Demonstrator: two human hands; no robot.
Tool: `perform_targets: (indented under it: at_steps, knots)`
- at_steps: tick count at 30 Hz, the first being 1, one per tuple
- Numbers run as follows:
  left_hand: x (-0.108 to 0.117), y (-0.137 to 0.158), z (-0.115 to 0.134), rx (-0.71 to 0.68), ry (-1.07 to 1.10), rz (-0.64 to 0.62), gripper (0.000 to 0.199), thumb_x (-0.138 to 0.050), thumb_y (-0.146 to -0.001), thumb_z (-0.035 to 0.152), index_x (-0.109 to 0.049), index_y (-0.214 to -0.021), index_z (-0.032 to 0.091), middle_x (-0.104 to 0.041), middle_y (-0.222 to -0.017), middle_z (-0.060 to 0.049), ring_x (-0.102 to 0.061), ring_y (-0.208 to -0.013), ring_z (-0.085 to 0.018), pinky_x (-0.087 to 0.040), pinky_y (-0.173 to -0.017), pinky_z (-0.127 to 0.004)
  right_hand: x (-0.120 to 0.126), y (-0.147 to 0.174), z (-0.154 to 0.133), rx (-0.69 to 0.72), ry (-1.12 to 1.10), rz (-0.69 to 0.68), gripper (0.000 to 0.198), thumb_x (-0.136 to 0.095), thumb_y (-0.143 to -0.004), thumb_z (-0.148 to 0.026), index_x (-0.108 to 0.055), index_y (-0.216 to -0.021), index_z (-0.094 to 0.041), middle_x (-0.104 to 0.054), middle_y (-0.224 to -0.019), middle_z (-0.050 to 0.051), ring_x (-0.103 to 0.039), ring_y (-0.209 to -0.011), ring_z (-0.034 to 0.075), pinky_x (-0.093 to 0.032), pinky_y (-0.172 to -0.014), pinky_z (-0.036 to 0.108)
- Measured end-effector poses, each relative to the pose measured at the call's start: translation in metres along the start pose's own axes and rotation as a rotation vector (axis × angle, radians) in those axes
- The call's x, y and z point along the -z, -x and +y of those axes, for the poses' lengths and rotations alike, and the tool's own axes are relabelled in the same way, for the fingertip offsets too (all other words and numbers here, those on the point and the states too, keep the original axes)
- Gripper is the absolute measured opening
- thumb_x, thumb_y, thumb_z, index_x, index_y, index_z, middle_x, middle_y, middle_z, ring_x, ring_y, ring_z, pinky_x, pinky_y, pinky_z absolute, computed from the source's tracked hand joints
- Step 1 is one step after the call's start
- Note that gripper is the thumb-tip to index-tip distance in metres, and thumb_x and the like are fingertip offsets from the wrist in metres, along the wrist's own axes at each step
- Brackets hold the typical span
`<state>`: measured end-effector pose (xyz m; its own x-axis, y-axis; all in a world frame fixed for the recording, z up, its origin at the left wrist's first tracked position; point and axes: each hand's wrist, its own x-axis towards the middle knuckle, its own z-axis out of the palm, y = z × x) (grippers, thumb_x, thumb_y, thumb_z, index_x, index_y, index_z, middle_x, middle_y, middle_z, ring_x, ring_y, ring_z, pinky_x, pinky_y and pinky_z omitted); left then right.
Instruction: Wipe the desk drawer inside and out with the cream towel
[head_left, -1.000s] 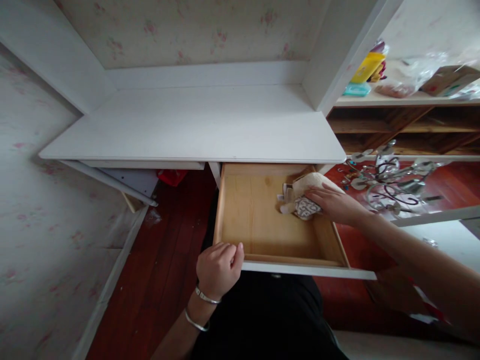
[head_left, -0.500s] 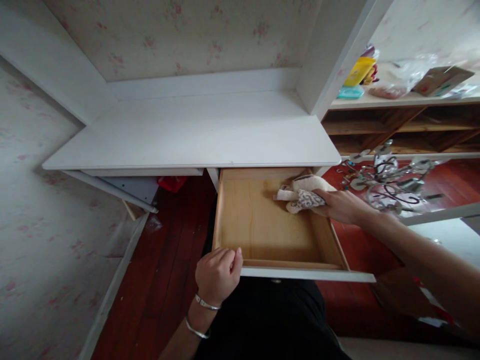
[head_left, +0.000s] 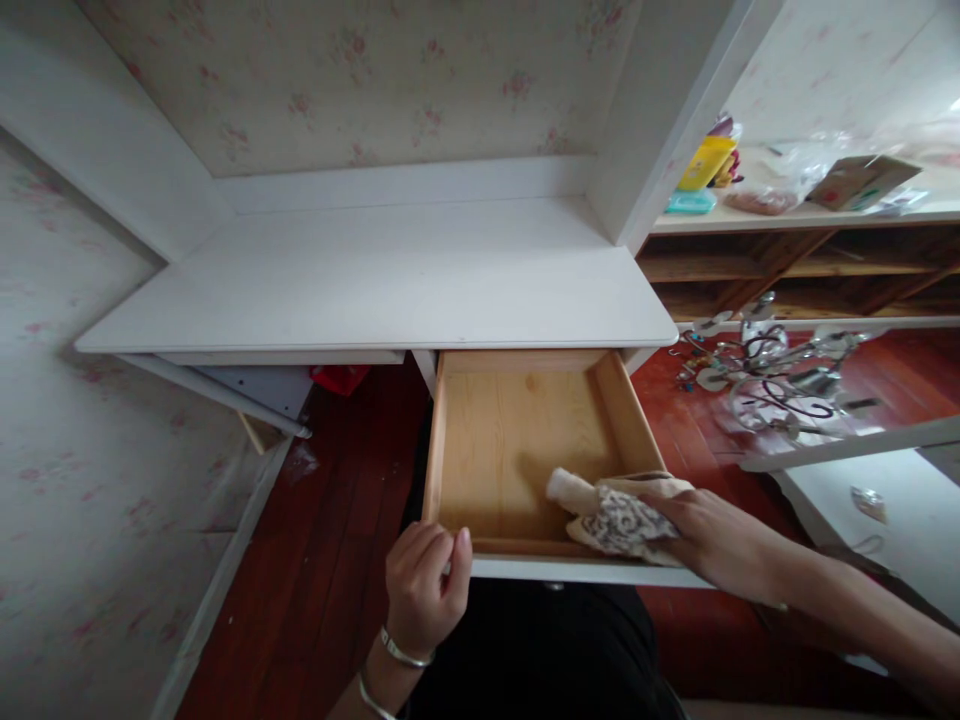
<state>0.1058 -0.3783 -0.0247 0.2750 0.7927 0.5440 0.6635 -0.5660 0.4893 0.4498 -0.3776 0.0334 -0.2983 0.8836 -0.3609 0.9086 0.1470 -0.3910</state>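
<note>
Right hand (head_left: 720, 540): gripping the patterned cloth (head_left: 619, 515), pressed at the drawer's near right corner.
Left hand (head_left: 424, 585): closed on the drawer front (head_left: 570, 571), left end.
Progress: drawer (head_left: 525, 440) floor looks bare and clean; near corner apparently under wiping.
Room: drawer pulled well out under the white bench (head_left: 390, 280); wooden walls bound the cloth on right and front.

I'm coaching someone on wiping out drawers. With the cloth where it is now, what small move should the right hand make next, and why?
Probably sweep the cloth leftward along the front of the drawer. The right hand presses it into the front right corner, while the front left floor beside the left hand, which grips the drawer's front edge, lies bare.
</note>
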Motion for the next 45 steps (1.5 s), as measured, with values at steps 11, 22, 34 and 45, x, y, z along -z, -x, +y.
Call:
perform_targets:
  at_steps: [11, 22, 34, 45]
  knots:
    - [0.013, 0.013, 0.002, -0.166, 0.091, 0.138, 0.020, -0.051, -0.078, 0.003, -0.047, -0.068, 0.020, -0.051, -0.060, 0.000, -0.049, -0.062, -0.014, -0.041, -0.064, -0.033, -0.034, -0.126, -0.179, 0.275, -0.239, -0.116, 0.025, -0.049, -0.086, -0.033, -0.063, -0.097, -0.017, -0.073, -0.094, 0.010, -0.069, -0.085, 0.024, -0.043, -0.067, 0.028]
    - [0.017, 0.028, 0.000, 0.011, -0.098, 0.064, 0.016, -0.056, -0.084, 0.007, -0.065, -0.086, 0.020, -0.069, -0.082, -0.003, -0.061, -0.078, -0.018, -0.043, -0.079, -0.037, 0.006, -0.134, -0.172, 0.559, -0.136, 0.018, 0.035, -0.052, -0.085, -0.020, -0.057, -0.120, -0.019, -0.070, -0.109, 0.009, -0.064, -0.097, 0.022, -0.044, -0.080, 0.030]
    - [0.019, 0.026, 0.001, 0.083, 0.001, 0.058, 0.017, -0.052, -0.084, 0.003, -0.060, -0.080, 0.019, -0.064, -0.074, -0.002, -0.059, -0.074, -0.016, -0.044, -0.075, -0.035, -0.058, -0.200, -0.148, 0.950, 0.165, 0.121, 0.038, -0.041, -0.094, -0.011, -0.057, -0.127, -0.020, -0.059, -0.132, 0.009, -0.042, -0.134, 0.020, -0.024, -0.117, 0.042]
    - [0.025, 0.030, 0.000, 0.050, 0.006, 0.057, 0.019, -0.052, -0.083, 0.003, -0.062, -0.086, 0.019, -0.067, -0.081, -0.004, -0.061, -0.079, -0.017, -0.046, -0.078, -0.037, -0.012, -0.275, -0.140, 0.562, 0.222, 0.206, 0.050, -0.046, -0.084, -0.007, -0.049, -0.133, -0.016, -0.048, -0.142, 0.016, -0.044, -0.133, 0.026, -0.033, -0.109, 0.043]
